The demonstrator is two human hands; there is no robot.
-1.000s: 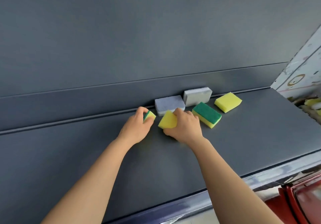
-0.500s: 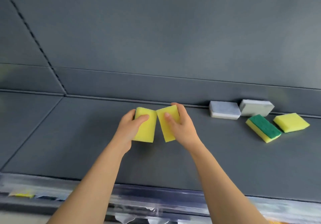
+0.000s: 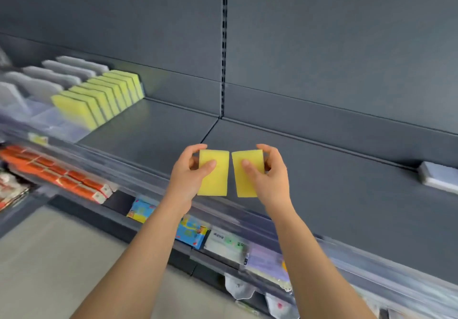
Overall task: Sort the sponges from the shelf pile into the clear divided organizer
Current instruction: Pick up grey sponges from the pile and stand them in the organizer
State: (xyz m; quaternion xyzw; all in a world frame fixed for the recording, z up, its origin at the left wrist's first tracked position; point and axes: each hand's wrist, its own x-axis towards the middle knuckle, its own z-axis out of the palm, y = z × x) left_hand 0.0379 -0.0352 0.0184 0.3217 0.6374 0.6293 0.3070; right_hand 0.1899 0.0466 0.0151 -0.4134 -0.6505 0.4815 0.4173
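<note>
The organizer [image 3: 37, 118] sits up and well to the left of both sets of fingers, nearer the left hand [image 3: 188, 175], so I reckon that hand gets there first. Each hand pinches one yellow sponge, thumb in front and fingers curled behind: the left sponge [image 3: 213, 173] and right sponge [image 3: 247, 173] stand long axis upright, side by side, a narrow gap between, the right hand [image 3: 272, 177] closed likewise. Two sponges held; about eight yellow ones [image 3: 99, 100] stand filed in the organizer, roughly five blurred grey ones [image 3: 49, 76] beyond, and one grey sponge [image 3: 438, 176] lies on the shelf [image 3: 347, 194] far right of the fingers.
</note>
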